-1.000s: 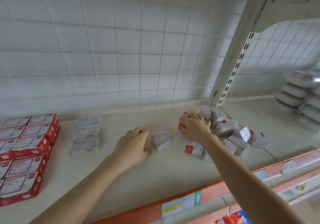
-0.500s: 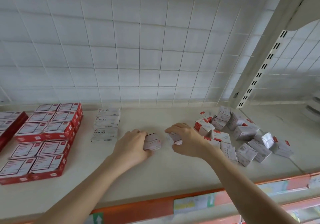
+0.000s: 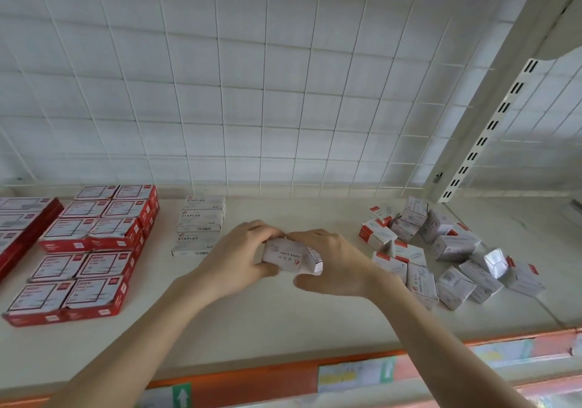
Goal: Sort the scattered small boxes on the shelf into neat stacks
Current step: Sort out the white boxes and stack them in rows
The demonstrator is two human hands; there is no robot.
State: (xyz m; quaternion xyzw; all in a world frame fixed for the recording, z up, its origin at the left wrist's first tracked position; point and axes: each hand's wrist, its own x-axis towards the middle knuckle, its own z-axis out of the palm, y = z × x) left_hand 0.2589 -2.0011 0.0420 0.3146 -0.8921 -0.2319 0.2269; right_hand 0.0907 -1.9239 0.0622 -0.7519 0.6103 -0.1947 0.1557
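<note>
Fingers [image 3: 259, 228] of the left hand [image 3: 239, 256] are curling round one paper clips box [image 3: 283, 254], the right hand [image 3: 333, 265] is gripping a second box [image 3: 315, 262], pressing them together at frame centre, probably to square them.

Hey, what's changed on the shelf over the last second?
The right hand gripped a new box from the pile and carried it left, against the first box that the left hand holds; both hands now grip the pair together. Staples boxes, red boxes and the remaining pile stayed put.
</note>
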